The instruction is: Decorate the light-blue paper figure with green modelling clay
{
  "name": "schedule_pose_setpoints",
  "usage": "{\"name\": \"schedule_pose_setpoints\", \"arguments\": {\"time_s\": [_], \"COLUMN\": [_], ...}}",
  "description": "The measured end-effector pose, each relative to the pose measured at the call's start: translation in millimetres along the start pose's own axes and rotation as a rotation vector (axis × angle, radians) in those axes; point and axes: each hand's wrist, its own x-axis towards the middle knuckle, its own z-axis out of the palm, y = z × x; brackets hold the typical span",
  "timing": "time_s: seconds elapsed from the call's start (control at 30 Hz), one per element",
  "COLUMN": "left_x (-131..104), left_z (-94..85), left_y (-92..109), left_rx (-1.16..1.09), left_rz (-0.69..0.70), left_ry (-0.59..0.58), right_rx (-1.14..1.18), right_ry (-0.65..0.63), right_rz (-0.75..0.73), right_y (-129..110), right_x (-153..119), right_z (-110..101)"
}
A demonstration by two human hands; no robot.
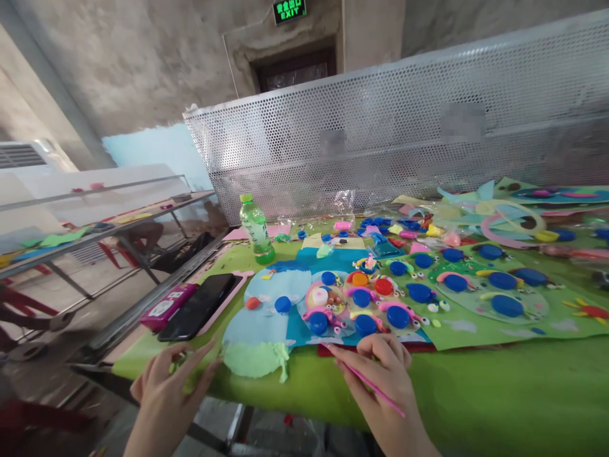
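My right hand (387, 381) grips a thin pink modelling tool (377, 390), its tip pointing left near the front edge of the blue sheet. My left hand (174, 387) is at the front left of the table, index finger and thumb stretched out. Its other fingers curl around a small green lump that looks like clay (180, 360). Between my hands lies a pale blue cloud-shaped cutout (266, 324), with light green clay (254, 360) spread ragged-edged over its lower part. A blue cap (283, 304) and an orange clay disc (252, 303) sit on the cutout.
Clay snails with blue caps (397, 316) crowd the sheets to the right. A black phone (197, 308), a magenta box (169, 306) and a green bottle (257, 228) stand at left. Behind is a perforated metal panel (380, 127); the green table's (499, 393) edge is near me.
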Motion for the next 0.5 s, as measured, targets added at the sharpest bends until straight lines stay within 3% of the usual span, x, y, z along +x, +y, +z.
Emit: {"name": "schedule_pose_setpoints", "arguments": {"time_s": [0.23,0.5], "left_x": [-23.1,-22.1], "left_z": [11.3,19.0], "left_y": [17.0,34.0], "left_rx": [0.054,0.023], "left_rz": [-0.136,-0.287], "left_ry": [0.101,0.148], "right_rx": [0.012,0.011], "right_ry": [0.017,0.042], "right_rz": [0.052,0.078], "right_y": [-2.9,-5.5], "right_x": [0.3,0.4], "right_z": [2.2,2.5]}}
